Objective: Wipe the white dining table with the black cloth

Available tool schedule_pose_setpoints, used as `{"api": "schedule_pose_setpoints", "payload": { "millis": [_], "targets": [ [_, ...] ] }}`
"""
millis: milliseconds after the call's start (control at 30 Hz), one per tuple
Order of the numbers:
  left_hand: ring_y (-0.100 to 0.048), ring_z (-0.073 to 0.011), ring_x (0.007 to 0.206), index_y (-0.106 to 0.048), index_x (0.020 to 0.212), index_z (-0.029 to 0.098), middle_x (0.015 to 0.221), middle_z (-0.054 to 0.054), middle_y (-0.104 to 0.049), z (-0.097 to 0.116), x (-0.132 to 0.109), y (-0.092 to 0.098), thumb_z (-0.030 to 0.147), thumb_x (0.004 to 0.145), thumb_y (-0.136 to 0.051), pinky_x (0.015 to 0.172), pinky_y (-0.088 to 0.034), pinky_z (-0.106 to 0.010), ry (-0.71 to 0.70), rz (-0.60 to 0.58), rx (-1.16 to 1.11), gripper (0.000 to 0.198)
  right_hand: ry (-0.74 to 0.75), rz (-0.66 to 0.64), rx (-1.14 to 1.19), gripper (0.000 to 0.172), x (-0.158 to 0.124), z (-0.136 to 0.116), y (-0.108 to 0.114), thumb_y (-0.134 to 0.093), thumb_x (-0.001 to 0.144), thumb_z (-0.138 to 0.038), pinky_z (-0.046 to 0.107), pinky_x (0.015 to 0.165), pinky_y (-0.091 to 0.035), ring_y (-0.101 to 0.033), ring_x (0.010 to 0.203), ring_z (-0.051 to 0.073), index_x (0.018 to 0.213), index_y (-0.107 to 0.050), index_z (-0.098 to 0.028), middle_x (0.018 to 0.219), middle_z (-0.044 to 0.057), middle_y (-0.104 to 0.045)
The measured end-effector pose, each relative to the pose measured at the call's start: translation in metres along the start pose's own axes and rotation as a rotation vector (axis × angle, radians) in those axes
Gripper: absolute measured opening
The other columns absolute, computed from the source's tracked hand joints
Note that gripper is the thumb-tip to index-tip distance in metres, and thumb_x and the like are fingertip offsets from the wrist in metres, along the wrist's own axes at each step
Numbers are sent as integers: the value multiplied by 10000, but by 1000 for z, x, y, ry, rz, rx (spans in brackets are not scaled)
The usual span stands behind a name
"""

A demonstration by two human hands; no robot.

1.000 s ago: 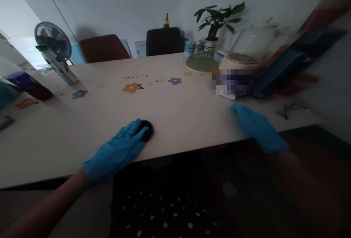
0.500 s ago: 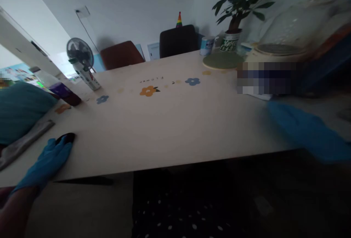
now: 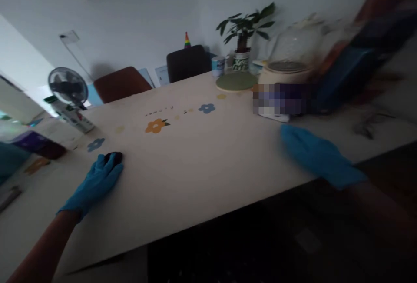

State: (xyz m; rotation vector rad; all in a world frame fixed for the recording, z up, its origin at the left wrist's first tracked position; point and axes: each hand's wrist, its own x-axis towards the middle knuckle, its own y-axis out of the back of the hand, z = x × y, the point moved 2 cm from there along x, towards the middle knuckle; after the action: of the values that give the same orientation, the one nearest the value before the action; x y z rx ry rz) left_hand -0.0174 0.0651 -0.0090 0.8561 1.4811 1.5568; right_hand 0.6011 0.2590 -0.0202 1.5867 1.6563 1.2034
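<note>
My left hand [image 3: 102, 176], in a blue glove, lies over a small black rounded object [image 3: 114, 158] on the white table [image 3: 195, 174]. Its fingers curve over the object's top and hide most of it, so I cannot tell its exact kind. On the right, my right hand [image 3: 317, 152], also gloved in blue, is just above the tabletop near the front edge. Motion blurs its fingers, and nothing shows in it. The closest thing to it is a pixelated item with a white edge [image 3: 275, 115], just beyond the fingertips.
A green round mat [image 3: 236, 82], a potted plant [image 3: 241, 59], a blue-white can [image 3: 218, 65] and a glass-topped appliance [image 3: 289, 52] stand at the back right. A dark blue object [image 3: 348, 74] leans beside them. To the left are a carton [image 3: 73, 115], a purple-labelled bottle [image 3: 39, 144] and a fan [image 3: 67, 86].
My view has turned left to right and tilted. My left hand has slid right across the table with the black object. My right hand has come inward over the table.
</note>
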Motion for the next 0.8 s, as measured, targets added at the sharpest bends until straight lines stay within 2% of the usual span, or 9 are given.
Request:
{"api": "schedule_pose_setpoints", "payload": {
  "millis": [133,333,500,633,733,800],
  "targets": [
    [-152,-368,1590,-291,1643,204,1704,-149,-215,83,16,-8,632,992,-237,1299,-197,-556,-198,-18,-17,781,-21,-25,6,597,-1,-7,4,-324,1000,-520,522,1227,-366,-532,1408,373,1359,-638,-160,1515,183,-568],
    [-77,-379,1601,-223,1663,228,1739,-141,-55,223,27,-6,613,1006,-258,1306,-143,-538,-439,-166,-22,762,29,147,140,534,-1,-1,3,-381,1004,-470,501,1145,-487,-657,1270,341,1341,-681,-185,1376,146,-687],
    [-111,-389,1596,-243,1658,252,1735,-154,-66,324,52,-13,577,1022,-288,1298,-157,-532,-627,-164,-30,715,72,118,166,552,-5,-6,10,-356,1023,-464,522,1164,-471,-622,1315,357,1323,-702,-158,1416,158,-656],
    [-184,-394,1581,-297,1641,220,1718,-188,-142,386,87,-20,541,1027,-296,1281,-210,-532,-733,-132,-32,693,78,123,207,567,-5,-3,13,-344,1024,-452,571,1197,-419,-586,1358,354,1369,-674,-146,1450,142,-630],
    [-224,-397,1568,-330,1628,220,1709,-198,-166,419,112,-21,513,1035,-281,1275,-222,-537,-727,-117,-28,664,71,140,272,526,-6,3,13,-360,1038,-439,525,1214,-415,-572,1379,322,1412,-650,-210,1464,86,-627],
    [-247,-402,1559,-339,1625,230,1707,-194,-171,435,119,-21,474,1040,-284,1272,-227,-539,-718,-108,-14,636,57,155,304,521,-7,8,14,-347,1049,-451,481,1227,-408,-555,1400,296,1444,-622,-251,1490,57,-609]
  ]
}}
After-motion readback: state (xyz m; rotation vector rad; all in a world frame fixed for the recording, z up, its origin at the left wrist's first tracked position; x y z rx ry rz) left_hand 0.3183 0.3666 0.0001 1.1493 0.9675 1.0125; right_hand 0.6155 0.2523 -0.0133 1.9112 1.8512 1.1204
